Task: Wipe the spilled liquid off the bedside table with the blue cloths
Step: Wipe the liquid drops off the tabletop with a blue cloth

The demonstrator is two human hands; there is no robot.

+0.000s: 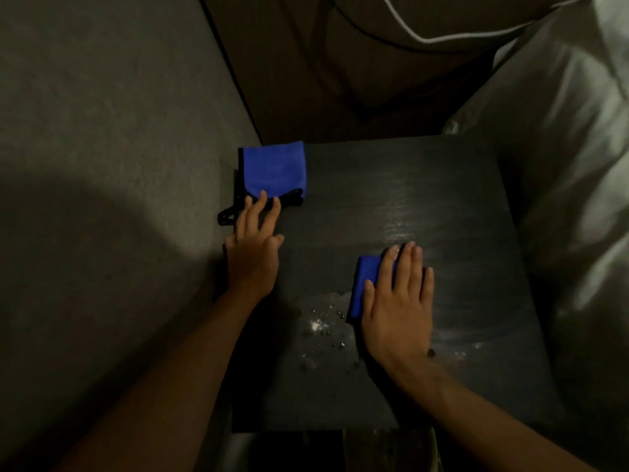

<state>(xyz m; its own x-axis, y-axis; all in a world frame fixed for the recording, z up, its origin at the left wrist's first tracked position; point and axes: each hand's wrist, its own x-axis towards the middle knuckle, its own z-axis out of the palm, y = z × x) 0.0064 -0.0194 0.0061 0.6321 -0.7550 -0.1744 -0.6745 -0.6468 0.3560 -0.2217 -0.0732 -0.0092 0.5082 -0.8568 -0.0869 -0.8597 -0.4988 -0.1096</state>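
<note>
On the bedside table (442, 199), my right hand (396, 311) presses flat on a folded blue cloth (366, 284) to soak drops (323, 330) at seven o'clock; my open left hand (253, 247) touches the spare cloth (274, 170).

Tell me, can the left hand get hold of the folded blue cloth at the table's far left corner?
Probably yes. The left hand lies flat on the table, its fingers already touching the folded blue cloth's near edge, with nothing between them.

text: none legible | labels: none | brands: none | numbers: none | signs: none
</note>
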